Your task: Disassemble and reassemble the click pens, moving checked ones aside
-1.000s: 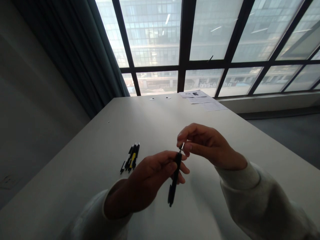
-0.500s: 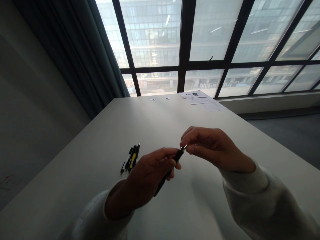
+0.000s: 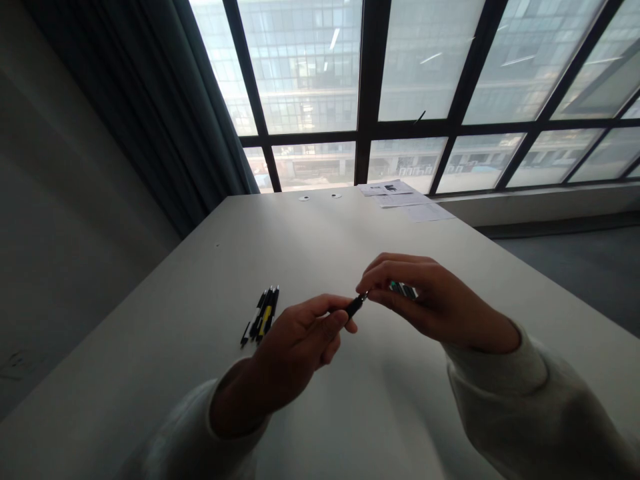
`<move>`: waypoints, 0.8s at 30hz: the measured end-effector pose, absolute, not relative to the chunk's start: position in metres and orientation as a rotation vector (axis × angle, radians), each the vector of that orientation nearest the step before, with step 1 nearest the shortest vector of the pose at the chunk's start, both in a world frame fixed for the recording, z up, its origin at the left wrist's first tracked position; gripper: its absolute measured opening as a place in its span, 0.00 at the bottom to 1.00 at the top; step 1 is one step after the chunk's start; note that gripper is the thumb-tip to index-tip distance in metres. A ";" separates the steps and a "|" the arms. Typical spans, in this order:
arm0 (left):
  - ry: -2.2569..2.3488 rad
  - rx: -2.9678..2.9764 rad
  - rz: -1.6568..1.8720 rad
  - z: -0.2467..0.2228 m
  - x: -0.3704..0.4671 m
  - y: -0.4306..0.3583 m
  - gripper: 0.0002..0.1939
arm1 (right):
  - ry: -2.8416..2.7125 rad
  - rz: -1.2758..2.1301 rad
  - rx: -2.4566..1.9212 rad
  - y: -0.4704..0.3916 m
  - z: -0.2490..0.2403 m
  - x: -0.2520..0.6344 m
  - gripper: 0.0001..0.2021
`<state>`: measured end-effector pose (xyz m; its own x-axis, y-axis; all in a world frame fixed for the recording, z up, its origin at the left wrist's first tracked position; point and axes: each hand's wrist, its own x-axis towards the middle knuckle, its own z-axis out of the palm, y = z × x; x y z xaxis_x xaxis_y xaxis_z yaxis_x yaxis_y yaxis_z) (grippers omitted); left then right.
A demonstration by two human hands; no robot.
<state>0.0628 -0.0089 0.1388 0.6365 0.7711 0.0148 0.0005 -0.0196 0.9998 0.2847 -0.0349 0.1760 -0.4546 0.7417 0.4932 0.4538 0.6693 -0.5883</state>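
Note:
My left hand (image 3: 305, 340) is closed around a black pen barrel (image 3: 355, 307), whose tip end points up and to the right. The thumb and fingertips of my right hand (image 3: 420, 290) pinch the small metallic tip (image 3: 365, 296) at that end. Whether the tip is joined to the barrel or apart from it, I cannot tell. Behind my right hand, partly hidden by its fingers, lie several dark and green slim items (image 3: 403, 290). To the left of my left hand, several black pens (image 3: 267, 313), one with a yellow part, lie in a bunch on the table.
The white table (image 3: 300, 247) runs back to the windows. Sheets of paper (image 3: 395, 193) lie at its far right corner, and two round white pieces (image 3: 305, 198) (image 3: 337, 195) sit near the far edge. A dark curtain (image 3: 150, 100) hangs at the left.
The pen barrel is now more hidden in my left hand, its lower end out of sight. My right hand has shifted slightly left, and the dark and green items behind it have come into view.

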 end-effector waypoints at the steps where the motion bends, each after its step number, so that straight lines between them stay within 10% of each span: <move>1: 0.679 1.483 0.690 0.139 0.063 -0.009 0.14 | -2.137 0.483 -0.921 -0.035 0.176 0.285 0.07; 15: 0.722 1.529 0.654 0.140 0.065 -0.010 0.14 | -2.263 0.390 -1.051 -0.033 0.173 0.286 0.07; 24: 0.693 1.555 0.642 0.140 0.068 -0.013 0.14 | -2.181 0.539 -1.065 -0.029 0.168 0.282 0.24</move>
<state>0.0684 -0.0133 0.1400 0.6641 0.7477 0.0067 0.0636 -0.0654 0.9958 0.2821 -0.0295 0.1676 -0.4640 0.8057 0.3683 0.5415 0.5870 -0.6018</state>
